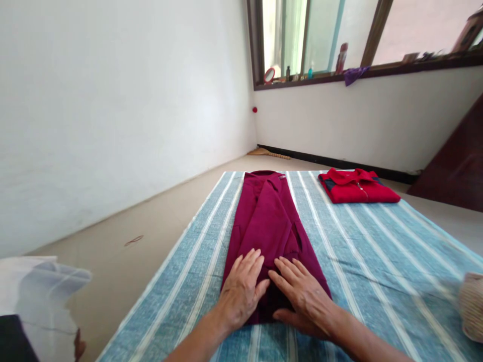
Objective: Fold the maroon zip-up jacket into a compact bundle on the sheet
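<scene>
A maroon long-sleeved garment (266,216) lies folded into a long narrow shape, its collar at the far end and its sleeves laid over the body. My left hand (243,284) rests flat on the lower left of it, fingers stretched out. On the lower right, my right hand (300,291) lies palm down with its fingers extended. The two thumbs are close to each other near the garment's bottom edge. Beneath the garment spreads a blue cloth with white stripes (184,286).
A folded red jacket (358,188) with a zip sits at the far right of the cloth. At the right edge is a beige knitted item (471,306). White plastic (41,291) stands at lower left. A broom (269,153) lies on the floor by the far corner.
</scene>
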Demonstrator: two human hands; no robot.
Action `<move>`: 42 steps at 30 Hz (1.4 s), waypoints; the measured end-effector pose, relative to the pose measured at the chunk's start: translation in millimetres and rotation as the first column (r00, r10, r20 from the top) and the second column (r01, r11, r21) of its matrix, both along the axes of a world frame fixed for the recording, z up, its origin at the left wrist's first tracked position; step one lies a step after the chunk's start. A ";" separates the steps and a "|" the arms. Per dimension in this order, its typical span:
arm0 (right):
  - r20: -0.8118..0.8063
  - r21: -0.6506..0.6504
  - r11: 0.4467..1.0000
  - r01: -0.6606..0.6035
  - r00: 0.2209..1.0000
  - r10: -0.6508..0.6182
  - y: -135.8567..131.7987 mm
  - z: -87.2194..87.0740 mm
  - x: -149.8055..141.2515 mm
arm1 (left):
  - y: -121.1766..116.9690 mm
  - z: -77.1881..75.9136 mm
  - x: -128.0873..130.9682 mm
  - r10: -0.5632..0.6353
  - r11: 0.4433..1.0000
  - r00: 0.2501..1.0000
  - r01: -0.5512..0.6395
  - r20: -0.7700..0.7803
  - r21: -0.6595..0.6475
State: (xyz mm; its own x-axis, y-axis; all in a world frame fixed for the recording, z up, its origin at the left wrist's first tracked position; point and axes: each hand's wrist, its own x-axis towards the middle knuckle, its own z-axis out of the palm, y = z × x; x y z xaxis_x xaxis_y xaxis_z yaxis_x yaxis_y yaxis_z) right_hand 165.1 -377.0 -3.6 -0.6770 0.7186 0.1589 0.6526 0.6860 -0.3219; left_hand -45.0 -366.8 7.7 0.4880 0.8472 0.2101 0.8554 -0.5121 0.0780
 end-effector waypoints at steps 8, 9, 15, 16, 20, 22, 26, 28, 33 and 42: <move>0.092 0.005 1.000 -0.017 0.996 0.017 -21.7 3.6 2.8 | -41.1 2.8 -19.8 -0.091 0.995 0.994 0.093 -0.052 0.037; 0.098 0.013 1.000 -0.013 0.995 0.012 -22.2 3.4 1.7 | -43.5 1.0 -21.4 -0.091 0.995 0.994 0.093 -0.064 0.037; 0.138 0.039 0.999 -0.031 0.990 0.026 -24.6 0.7 -5.3 | -47.2 -8.6 -21.7 -0.068 0.996 0.994 0.073 -0.086 0.059; 0.147 0.050 0.998 -0.033 0.989 0.026 -25.3 0.0 -6.5 | -47.0 -9.4 -21.0 -0.065 0.996 0.994 0.071 -0.091 0.061; 0.153 0.157 0.988 0.010 0.988 -0.035 -29.3 -4.0 -11.8 | -47.1 -10.3 -18.5 -0.068 0.994 0.990 0.077 -0.122 0.076; 0.147 0.214 0.976 0.036 0.987 -0.068 -30.9 -6.5 -13.7 | -48.3 -10.1 -17.4 -0.066 0.993 0.989 0.079 -0.132 0.090; 0.143 0.269 0.962 0.045 0.986 -0.086 -30.7 -9.0 -14.2 | -52.5 -9.3 -15.5 -0.053 0.990 0.990 0.070 -0.132 0.126; 0.142 0.257 0.965 0.047 0.986 -0.086 -28.5 -6.3 -13.9 | -54.4 -8.8 -14.9 -0.048 0.987 0.990 0.067 -0.129 0.143; 0.173 0.146 0.988 0.058 0.981 -0.083 -19.2 9.5 -15.1 | -56.6 -9.2 -15.6 -0.044 0.975 0.988 0.074 -0.145 0.209; 0.202 0.096 0.994 0.049 0.977 -0.067 -14.6 15.1 -15.7 | -54.1 -19.9 -8.6 0.018 0.930 0.975 0.064 -0.221 0.362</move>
